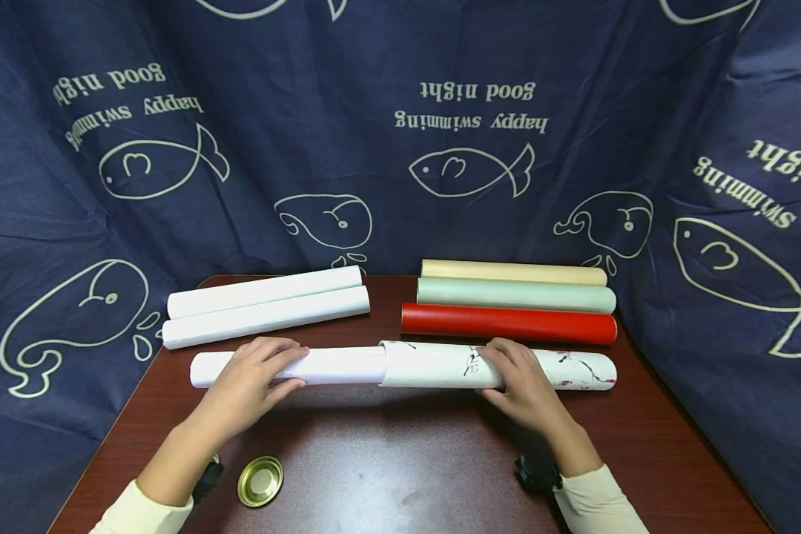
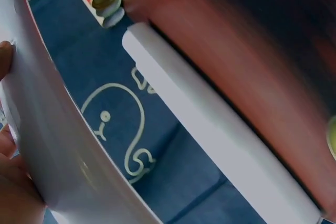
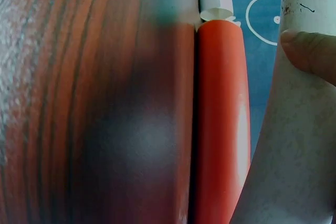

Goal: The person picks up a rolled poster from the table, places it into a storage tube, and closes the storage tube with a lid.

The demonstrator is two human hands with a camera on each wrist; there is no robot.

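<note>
My left hand (image 1: 255,377) grips a rolled sheet of white paper (image 1: 347,366), its fingers over the top and thumb on the near side. The roll's right end sits inside the mouth of a pale mailing tube (image 1: 434,365) painted with dark branches and red blossoms. Around that tube's middle curls my right hand (image 1: 522,382). The left wrist view has the white roll (image 2: 63,129) close up, with fingertips at its edge. In the right wrist view, a finger lies on the painted tube (image 3: 294,145). How deep the paper reaches is hidden.
A gold round lid (image 1: 260,481) lies on the dark red table (image 1: 400,460) near my left forearm. Two white rolls (image 1: 267,317) lie at the back left. At the back right are a red tube (image 1: 507,323), a light green tube (image 1: 514,295) and a cream tube (image 1: 514,271). A blue printed curtain (image 1: 347,111) hangs behind.
</note>
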